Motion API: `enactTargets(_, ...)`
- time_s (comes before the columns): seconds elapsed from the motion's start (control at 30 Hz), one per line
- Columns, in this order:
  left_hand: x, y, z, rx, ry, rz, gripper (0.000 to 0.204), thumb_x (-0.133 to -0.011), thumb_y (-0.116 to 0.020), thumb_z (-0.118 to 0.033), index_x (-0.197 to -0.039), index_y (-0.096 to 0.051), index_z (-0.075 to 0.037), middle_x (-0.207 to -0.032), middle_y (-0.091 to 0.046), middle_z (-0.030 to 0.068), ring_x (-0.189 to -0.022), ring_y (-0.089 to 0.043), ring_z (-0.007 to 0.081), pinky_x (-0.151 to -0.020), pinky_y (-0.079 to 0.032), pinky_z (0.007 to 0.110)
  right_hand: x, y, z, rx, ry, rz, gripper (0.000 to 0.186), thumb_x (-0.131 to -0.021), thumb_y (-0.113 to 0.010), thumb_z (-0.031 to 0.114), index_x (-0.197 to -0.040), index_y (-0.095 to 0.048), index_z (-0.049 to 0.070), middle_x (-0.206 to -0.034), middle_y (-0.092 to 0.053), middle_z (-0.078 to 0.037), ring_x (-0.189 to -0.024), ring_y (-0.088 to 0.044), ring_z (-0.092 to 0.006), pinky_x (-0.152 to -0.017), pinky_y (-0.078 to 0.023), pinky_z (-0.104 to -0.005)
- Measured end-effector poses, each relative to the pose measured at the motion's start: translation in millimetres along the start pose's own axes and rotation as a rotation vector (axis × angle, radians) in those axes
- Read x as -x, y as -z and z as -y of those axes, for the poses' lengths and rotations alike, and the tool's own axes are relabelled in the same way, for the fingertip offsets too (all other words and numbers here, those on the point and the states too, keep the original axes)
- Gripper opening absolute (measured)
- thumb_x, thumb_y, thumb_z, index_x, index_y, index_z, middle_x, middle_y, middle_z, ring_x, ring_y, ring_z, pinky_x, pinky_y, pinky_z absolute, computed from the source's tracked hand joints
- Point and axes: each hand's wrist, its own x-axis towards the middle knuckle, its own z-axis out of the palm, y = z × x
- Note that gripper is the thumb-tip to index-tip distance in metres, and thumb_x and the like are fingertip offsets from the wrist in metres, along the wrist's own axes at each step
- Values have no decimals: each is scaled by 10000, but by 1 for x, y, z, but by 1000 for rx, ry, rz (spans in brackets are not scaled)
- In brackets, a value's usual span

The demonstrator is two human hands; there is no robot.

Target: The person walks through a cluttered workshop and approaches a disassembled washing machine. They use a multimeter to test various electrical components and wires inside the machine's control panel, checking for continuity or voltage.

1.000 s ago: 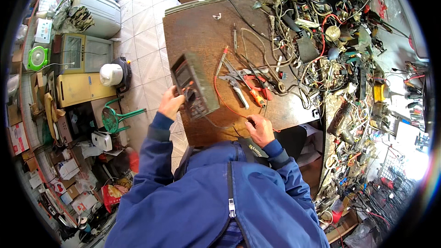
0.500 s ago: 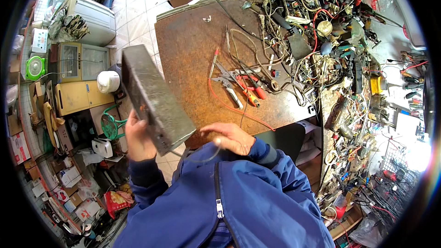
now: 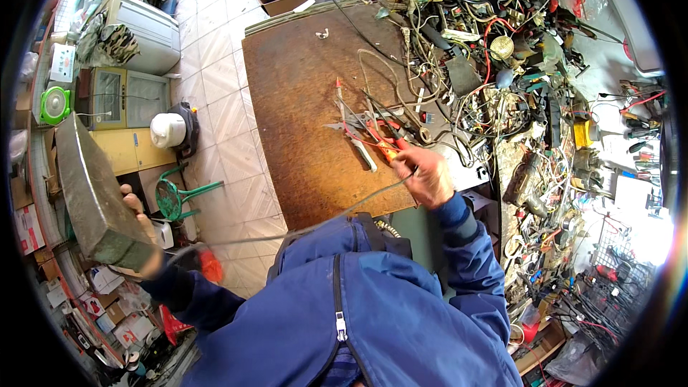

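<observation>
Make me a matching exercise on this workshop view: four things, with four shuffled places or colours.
Things:
1. boxy case
2. stool
3. cardboard box
4. thin cable

Places or colours:
A. green
B. beyond the far edge of the tabletop
C. stretching from the right hand toward the left forearm
D. held in the left hand, off the tabletop

Pairs: 1-D, 2-A, 3-B, 4-C
</observation>
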Motion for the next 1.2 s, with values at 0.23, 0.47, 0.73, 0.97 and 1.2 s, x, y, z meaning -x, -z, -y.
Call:
enactTargets(0.23, 56, -1, -57, -113, -93, -99, 705, -1005, -500, -326, -1525, -109, -56, -1514, -226, 235, -1417, -288, 365, -1130, -352, 572, -10, -32, -9, -59, 30, 219, 57, -834, -672, 85, -847, -662, 31, -770, -636, -140, -752, -628, -333, -686, -496, -397)
enactTargets(0.47, 96, -21, -104, -187, -168, -162, 768, -978, -561, -363, -1508, -111, -37, -1480, -254, 232, -1403, -318, 349, -1104, -392, 560, -1, -78, -40, 80, 274, 163, 122, -793, -716, 109, -817, -626, 30, -988, -640, -140, -1030, -596, -357, -881, -476, -449)
enactTargets(0.73, 103, -18, -110, -233, -247, -196, 804, -964, -596, -314, -1491, -100, 35, -1442, -298, 251, -1373, -366, 367, -1065, -423, 588, -7, -79, -62, 235, 153, -3, 206, -780, -699, 68, -970, -620, 58, -1115, -624, -144, -1058, -579, -370, -884, -489, -436)
enactTargets(0.97, 87, -3, -80, -131, -123, -257, 678, -981, -555, -254, -1473, -204, 55, -1458, -335, 283, -1352, -405, 381, -1086, -447, 513, 9, -92, -73, 175, -78, -53, 196, -850, -664, 80, -1042, -624, 72, -974, -661, -151, -831, -658, -359, -684, -523, -417)
enactTargets(1.2, 51, 41, 16, -795, -276, -992, 450, -932, -554, -281, -1294, -540, -13, -1057, -655, 91, -912, -617, 158, -802, -525, 316, -24, -9, 14, -392, -320, 116, 131, -932, -632, 39, -1054, -632, -8, -780, -627, 8, -722, -564, -50, -612, -469, -227)
